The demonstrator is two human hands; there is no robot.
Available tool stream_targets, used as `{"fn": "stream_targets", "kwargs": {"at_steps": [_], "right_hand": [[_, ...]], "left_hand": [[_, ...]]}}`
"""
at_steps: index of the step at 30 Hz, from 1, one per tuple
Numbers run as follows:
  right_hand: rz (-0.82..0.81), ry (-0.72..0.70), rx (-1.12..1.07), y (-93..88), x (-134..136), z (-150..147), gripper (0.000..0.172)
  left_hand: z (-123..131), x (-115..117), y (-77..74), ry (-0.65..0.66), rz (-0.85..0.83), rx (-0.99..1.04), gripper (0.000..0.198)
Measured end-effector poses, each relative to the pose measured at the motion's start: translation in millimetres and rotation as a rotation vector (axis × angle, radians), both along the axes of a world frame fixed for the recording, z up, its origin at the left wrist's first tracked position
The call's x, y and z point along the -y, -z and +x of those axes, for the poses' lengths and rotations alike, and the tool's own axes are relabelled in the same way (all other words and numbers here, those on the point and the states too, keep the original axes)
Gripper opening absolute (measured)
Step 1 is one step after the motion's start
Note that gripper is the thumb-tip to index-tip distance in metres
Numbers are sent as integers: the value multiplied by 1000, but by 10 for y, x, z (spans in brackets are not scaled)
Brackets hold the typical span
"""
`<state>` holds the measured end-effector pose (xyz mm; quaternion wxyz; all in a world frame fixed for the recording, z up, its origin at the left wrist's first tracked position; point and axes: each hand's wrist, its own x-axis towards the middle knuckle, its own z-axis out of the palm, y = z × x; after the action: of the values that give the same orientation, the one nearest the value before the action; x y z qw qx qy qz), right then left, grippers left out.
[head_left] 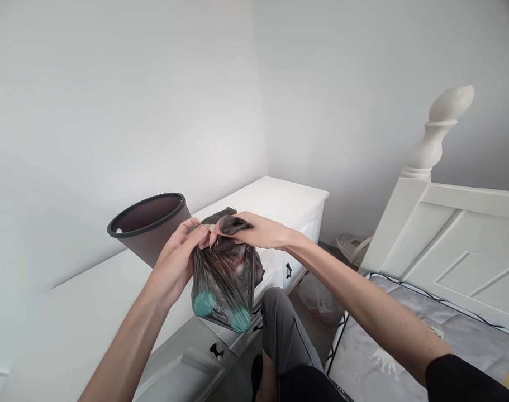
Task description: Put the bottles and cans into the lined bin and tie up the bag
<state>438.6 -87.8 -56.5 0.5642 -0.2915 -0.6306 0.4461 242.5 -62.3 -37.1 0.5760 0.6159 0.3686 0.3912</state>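
A dark translucent plastic bag (223, 279) hangs in the air in front of me, full of rubbish, with two teal round shapes showing at its bottom. My left hand (176, 261) is closed on the left side of the bag's gathered neck. My right hand (256, 230) is closed on the twisted top of the bag, pinching the loose dark ends. Both hands meet at the neck, above a white dresser.
A brown waste bin (150, 224) with a dark rim stands tilted on the white dresser (279, 202). A white bed frame (455, 234) with a turned post and a grey mattress is on the right. A light plastic bag (319, 298) lies on the floor. My grey-trousered leg (281, 329) is below.
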Motion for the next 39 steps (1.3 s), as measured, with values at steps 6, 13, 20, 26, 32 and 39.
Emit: {"fn": "stream_targets", "kwargs": {"at_steps": [6, 13, 20, 26, 32, 39], "right_hand": [[232, 284, 298, 118, -12, 45, 52], [447, 617, 174, 305, -214, -106, 39], [509, 619, 230, 200, -351, -117, 37], [542, 543, 217, 171, -416, 99, 40], [477, 608, 161, 253, -363, 174, 29], [189, 805, 39, 779, -75, 339, 17]], "left_hand": [[45, 34, -82, -85, 18, 1, 37], [158, 67, -14, -95, 45, -3, 46], [372, -158, -174, -57, -78, 64, 45], [512, -261, -238, -142, 174, 117, 52], [627, -356, -149, -242, 388, 195, 41], [395, -506, 315, -200, 13, 609, 21]]}}
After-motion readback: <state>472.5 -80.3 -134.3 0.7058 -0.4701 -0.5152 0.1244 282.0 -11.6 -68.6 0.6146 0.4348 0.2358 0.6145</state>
